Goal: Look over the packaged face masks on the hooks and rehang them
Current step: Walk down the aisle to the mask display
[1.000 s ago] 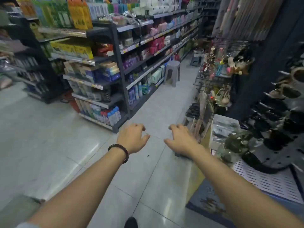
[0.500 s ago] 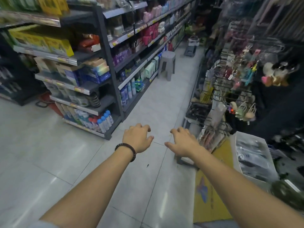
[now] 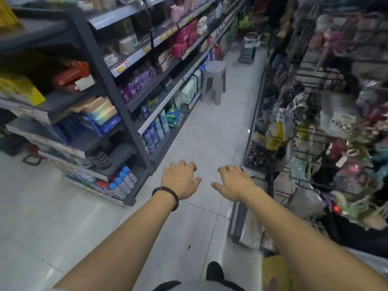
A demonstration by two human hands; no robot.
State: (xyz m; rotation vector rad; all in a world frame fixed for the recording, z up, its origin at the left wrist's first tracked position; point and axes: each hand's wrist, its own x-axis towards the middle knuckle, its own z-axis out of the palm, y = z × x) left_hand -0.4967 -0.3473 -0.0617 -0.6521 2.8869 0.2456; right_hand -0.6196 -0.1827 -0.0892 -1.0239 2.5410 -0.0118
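Shop aisle, hook rack (image 3: 319, 131) along floor's right edge; left hand (image 3: 180, 181) & right hand (image 3: 233, 182) empty, fingers (image 3: 189, 164) loosely curled; task prob. not begun.

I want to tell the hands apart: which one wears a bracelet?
The left hand: a dark bracelet circles its wrist. The right hand has a bare wrist. Both hold nothing.

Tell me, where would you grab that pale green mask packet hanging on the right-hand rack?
Pinch the pale green mask packet near its top edge, where it hangs from the rack, coming from the aisle side with the nearer right hand. It hangs flat, facing the aisle, so it should slide off toward you.
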